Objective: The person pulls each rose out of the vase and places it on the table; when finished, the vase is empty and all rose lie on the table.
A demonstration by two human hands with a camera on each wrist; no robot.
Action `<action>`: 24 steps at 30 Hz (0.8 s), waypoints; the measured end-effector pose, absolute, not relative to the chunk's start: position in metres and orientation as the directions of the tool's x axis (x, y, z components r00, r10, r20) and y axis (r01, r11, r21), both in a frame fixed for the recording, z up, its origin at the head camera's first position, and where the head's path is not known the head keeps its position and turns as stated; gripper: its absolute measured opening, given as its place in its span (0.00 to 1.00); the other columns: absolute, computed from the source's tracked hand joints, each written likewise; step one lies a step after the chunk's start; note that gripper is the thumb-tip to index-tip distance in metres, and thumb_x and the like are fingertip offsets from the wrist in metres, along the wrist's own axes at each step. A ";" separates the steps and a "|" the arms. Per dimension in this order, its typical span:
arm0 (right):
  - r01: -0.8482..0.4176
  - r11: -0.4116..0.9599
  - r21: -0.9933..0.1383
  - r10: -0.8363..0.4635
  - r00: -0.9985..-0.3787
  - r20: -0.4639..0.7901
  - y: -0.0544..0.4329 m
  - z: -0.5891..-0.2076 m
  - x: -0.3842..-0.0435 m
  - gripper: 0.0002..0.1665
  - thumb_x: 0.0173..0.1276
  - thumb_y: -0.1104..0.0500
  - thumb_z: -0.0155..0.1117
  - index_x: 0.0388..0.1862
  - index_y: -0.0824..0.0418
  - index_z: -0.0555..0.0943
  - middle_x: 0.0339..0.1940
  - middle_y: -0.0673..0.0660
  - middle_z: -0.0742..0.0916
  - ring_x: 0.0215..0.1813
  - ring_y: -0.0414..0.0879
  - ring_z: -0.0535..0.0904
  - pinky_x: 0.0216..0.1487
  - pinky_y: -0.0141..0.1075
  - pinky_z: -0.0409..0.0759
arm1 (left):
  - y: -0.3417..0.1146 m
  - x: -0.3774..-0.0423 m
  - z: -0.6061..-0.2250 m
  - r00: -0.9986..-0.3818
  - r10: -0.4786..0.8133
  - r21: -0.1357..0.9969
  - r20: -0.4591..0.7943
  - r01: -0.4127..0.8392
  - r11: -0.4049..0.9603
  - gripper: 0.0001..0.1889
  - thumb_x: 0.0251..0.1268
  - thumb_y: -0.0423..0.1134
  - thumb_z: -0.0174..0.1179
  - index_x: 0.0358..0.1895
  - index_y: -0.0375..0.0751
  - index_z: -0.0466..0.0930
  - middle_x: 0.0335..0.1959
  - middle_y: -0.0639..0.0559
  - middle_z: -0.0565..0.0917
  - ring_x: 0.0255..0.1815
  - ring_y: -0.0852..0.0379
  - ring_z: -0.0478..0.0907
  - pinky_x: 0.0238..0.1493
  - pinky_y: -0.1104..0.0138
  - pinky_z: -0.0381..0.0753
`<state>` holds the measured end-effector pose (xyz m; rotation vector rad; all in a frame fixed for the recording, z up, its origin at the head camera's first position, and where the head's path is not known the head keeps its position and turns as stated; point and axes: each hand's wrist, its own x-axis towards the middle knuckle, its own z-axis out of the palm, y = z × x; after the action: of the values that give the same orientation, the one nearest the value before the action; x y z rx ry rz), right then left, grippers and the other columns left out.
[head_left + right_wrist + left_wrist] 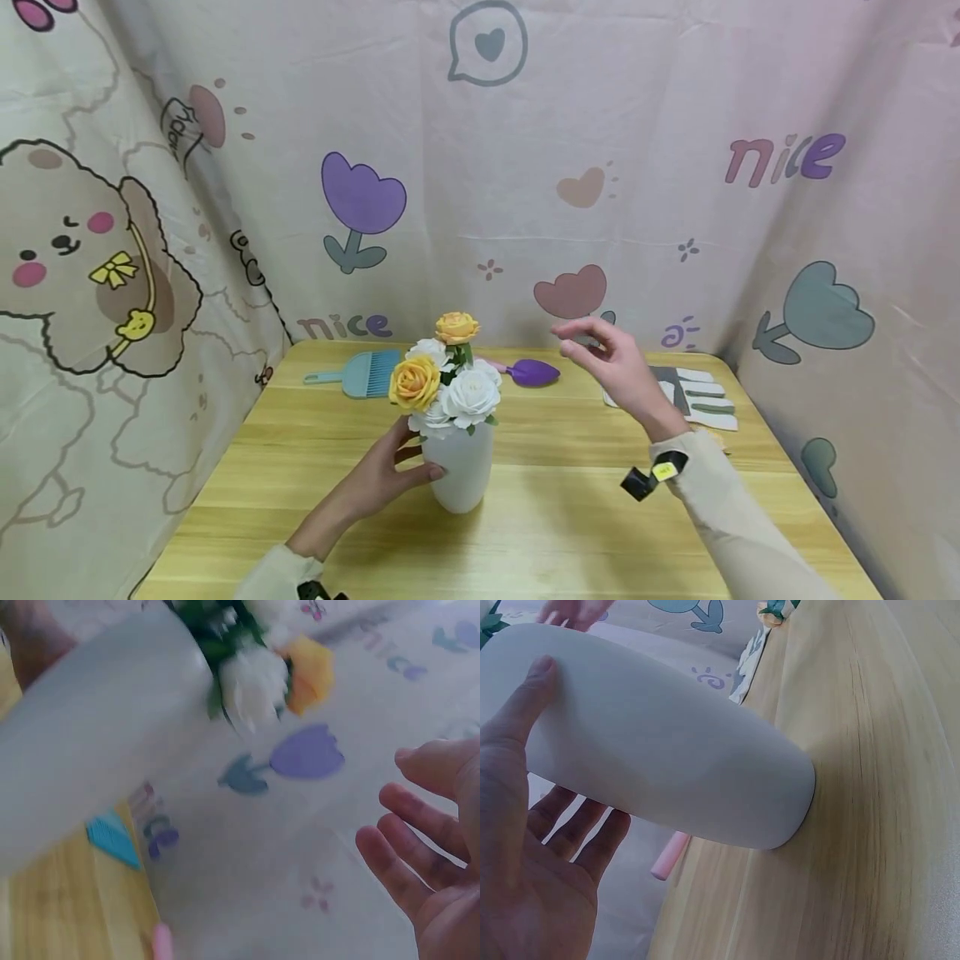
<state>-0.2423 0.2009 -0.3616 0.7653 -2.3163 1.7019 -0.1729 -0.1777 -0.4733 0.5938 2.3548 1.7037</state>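
White on the outside, the vase (pixel 461 475) stands upright on the desk (pixel 585 525), bearing white and yellow flowers (pixel 471 396). My left hand (pixel 386 475) grasps its left side, thumb nearest me, fingers (pixel 604 847) curled around. My right hand (pixel 618 362) hangs released, right of the vase. Behind the vase lie a blue brush (pixel 369 375) leftward, a purple trowel (pixel 534 372) rightward, and, farther right, a glove (pixel 697 387).
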 end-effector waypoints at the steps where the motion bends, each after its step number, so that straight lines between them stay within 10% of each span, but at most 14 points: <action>1: -0.503 0.186 -0.844 -0.324 -0.843 0.430 0.190 -0.359 -0.243 0.14 0.82 0.62 0.67 0.61 0.64 0.85 0.66 0.64 0.87 0.64 0.40 0.85 0.66 0.29 0.85 | -0.178 -0.173 -0.473 -0.905 0.415 0.939 0.090 0.215 0.267 0.46 0.75 0.44 0.73 0.87 0.48 0.54 0.86 0.37 0.63 0.83 0.29 0.65 0.79 0.37 0.75; 17: -0.492 0.164 -0.855 -0.602 -0.736 0.308 0.097 -0.361 -0.245 0.18 0.88 0.51 0.58 0.64 0.55 0.88 0.68 0.52 0.88 0.72 0.48 0.82 0.73 0.48 0.83 | -0.178 -0.173 -0.472 -0.898 0.430 0.930 0.092 0.231 0.284 0.46 0.76 0.44 0.71 0.87 0.46 0.52 0.85 0.37 0.63 0.82 0.30 0.66 0.78 0.40 0.77; 24: -0.513 0.086 -0.854 -0.572 -0.727 0.379 0.092 -0.354 -0.242 0.19 0.89 0.55 0.56 0.66 0.59 0.87 0.70 0.55 0.87 0.72 0.49 0.82 0.72 0.41 0.83 | -0.177 -0.174 -0.472 -0.908 0.411 0.937 0.085 0.214 0.278 0.47 0.75 0.43 0.73 0.88 0.49 0.52 0.85 0.40 0.64 0.82 0.33 0.67 0.79 0.40 0.76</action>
<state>-0.2422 0.0924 -0.3536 1.1767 -2.3532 1.8112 -0.1737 -0.1771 -0.4722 0.5859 2.3667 1.6917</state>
